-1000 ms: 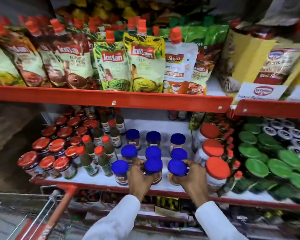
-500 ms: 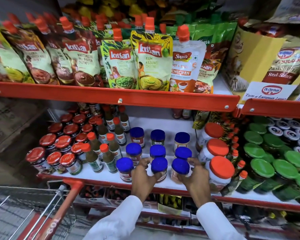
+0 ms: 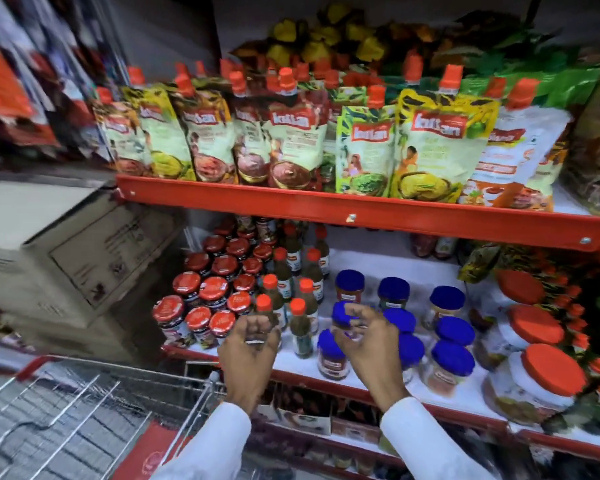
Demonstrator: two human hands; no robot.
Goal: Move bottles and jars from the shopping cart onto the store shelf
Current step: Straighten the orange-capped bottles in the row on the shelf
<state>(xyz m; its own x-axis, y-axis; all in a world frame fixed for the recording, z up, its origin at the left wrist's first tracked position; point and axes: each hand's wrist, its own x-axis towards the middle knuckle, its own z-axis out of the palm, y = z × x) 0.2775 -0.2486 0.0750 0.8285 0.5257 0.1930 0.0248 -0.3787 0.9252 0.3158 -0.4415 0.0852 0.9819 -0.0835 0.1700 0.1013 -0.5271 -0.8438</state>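
Note:
Several blue-lidded jars [image 3: 452, 358] stand in rows on the white middle shelf [image 3: 312, 375] with its red front lip. My left hand [image 3: 253, 344] hovers in front of the shelf's edge, fingers loosely curled and holding nothing. My right hand [image 3: 364, 337] hovers in front of the blue-lidded jars, fingers spread and curled, also holding nothing. It hides part of one blue lid. The wire shopping cart [image 3: 84, 403] sits at the lower left, below my left hand; the frame is blurred and what lies in it cannot be made out.
Red-lidded jars [image 3: 201, 289] and small orange-capped bottles [image 3: 302, 299] fill the shelf's left part. Big orange-lidded jars [image 3: 534, 375] stand to the right. Sauce pouches [image 3: 361, 147] line the upper shelf [image 3: 361, 209]. A cardboard box [image 3: 66, 251] stands left of the shelving.
Both hands have let go of the two front blue-lidded jars and drawn back and to the left. The view has swung left toward the cart.

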